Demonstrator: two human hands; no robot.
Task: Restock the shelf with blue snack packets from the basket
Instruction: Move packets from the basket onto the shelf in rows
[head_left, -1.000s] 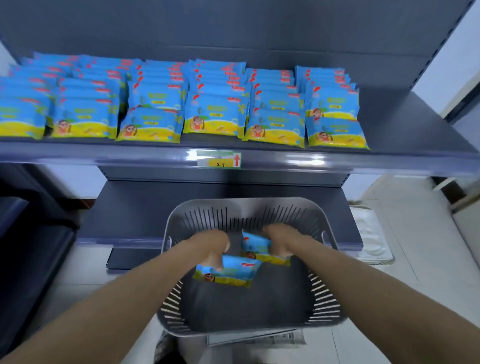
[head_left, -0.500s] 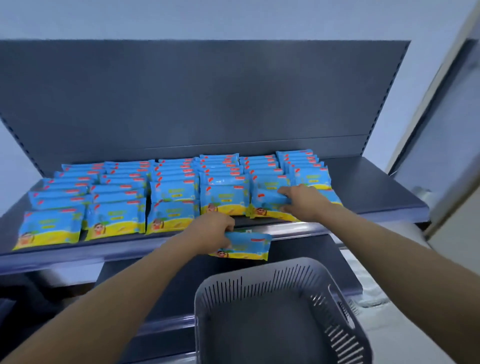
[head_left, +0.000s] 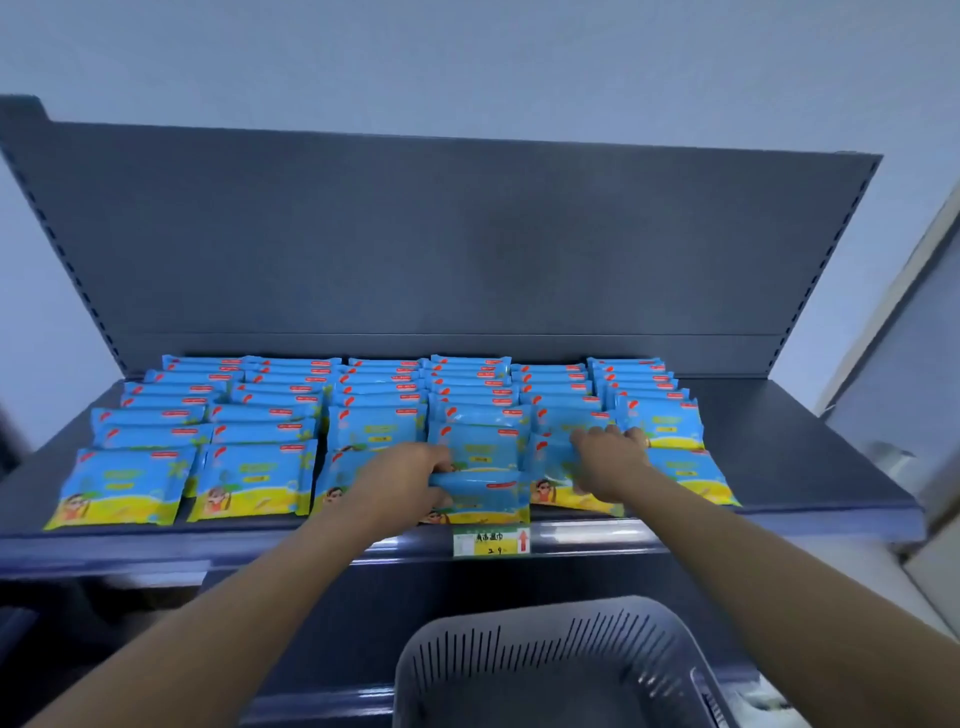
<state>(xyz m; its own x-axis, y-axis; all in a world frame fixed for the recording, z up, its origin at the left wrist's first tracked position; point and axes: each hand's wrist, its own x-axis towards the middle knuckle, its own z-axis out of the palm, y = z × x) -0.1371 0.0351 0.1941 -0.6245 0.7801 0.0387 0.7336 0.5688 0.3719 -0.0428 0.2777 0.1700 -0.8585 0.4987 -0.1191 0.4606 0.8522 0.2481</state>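
The restock looks close to finished. The shelf (head_left: 810, 467) carries six columns of blue packets (head_left: 260, 415), overlapped from the back panel to the front lip, with only a bare strip at its right end. The basket (head_left: 519, 660) stands below the shelf. No packet shows in the part of its inside that is visible, though the frame cuts off its near side, so I cannot rule out one lying there. The last two packets seem to be at the shelf now. The left hand (head_left: 410, 480) has its fingers curled round the left end of a packet (head_left: 488, 499), holding it at the front of the fourth column just above the price tag (head_left: 491, 540). That packet is tilted and looks not quite seated on the one behind it. The right hand (head_left: 610, 460) lies palm down on a second packet (head_left: 553, 470) at the front of the fifth column. Its fingers reach over the packet's far edge, and I cannot tell whether they grip it or only press it flat. In my judgement, what remains is to settle both packets into line with their rows, let go, and check the basket for leftovers.
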